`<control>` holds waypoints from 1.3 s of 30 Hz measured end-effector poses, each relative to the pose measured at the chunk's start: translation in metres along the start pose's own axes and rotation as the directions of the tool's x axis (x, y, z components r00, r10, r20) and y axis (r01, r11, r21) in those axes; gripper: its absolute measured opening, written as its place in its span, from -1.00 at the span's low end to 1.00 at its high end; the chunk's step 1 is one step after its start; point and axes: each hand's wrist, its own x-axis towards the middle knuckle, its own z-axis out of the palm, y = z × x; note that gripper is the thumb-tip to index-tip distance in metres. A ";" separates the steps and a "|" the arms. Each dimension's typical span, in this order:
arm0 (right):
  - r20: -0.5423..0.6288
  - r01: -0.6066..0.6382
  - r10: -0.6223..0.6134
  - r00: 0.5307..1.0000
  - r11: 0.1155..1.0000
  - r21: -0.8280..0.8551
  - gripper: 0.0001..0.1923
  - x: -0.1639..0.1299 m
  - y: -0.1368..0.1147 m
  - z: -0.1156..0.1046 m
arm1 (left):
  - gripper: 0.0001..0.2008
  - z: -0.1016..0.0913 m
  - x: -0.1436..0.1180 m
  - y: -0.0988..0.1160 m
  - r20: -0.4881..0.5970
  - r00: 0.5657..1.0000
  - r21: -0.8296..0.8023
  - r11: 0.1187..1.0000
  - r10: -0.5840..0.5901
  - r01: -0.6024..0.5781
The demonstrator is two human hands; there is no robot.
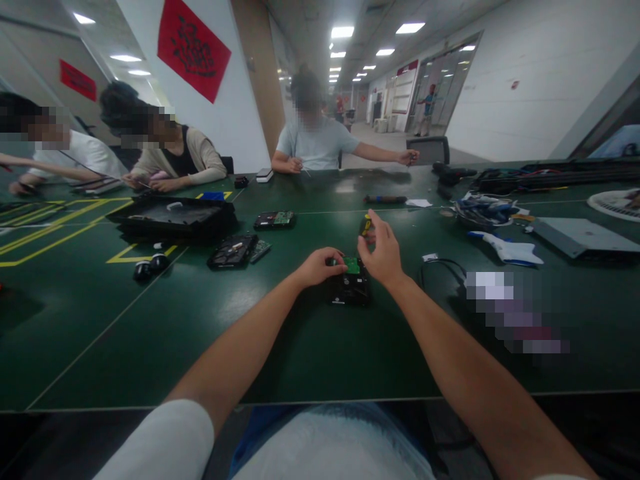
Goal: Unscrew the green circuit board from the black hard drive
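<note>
A black hard drive point(350, 288) lies flat on the green desk point(150, 333) at the middle of the frame, with a small green circuit board point(353, 265) on its far end. Its long axis seems to run away from the person, though the hands cover much of it. The left hand point(320, 265) rests on the drive's upper left corner, fingers curled down against it and the board's edge. The right hand point(383, 253) hovers just above the upper right corner, fingers pinched around a black and yellow screwdriver point(365, 225) that points down toward the board. Both hands are equally close, one on each side.

Toward the bottom of the frame the desk is bare up to its near edge. To the right a black cable point(440, 267) loops close by. To the upper left lie another drive point(233, 251) and a loose board point(275, 219), well apart.
</note>
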 end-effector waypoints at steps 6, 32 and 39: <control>0.001 0.001 -0.001 1.000 1.000 -0.012 -0.32 0.000 0.000 0.000 | -0.82 -0.001 -0.001 0.002 0.000 1.000 0.010 1.000 -0.006 0.006; -0.007 0.014 -0.014 1.000 1.000 -0.011 -0.35 0.000 0.001 0.000 | -0.81 0.000 0.000 -0.002 -0.002 1.000 -0.014 1.000 0.007 -0.007; -0.013 -0.007 0.007 1.000 1.000 0.002 -0.36 0.000 0.003 0.001 | -0.82 -0.002 -0.001 -0.002 0.005 1.000 0.000 1.000 -0.001 0.001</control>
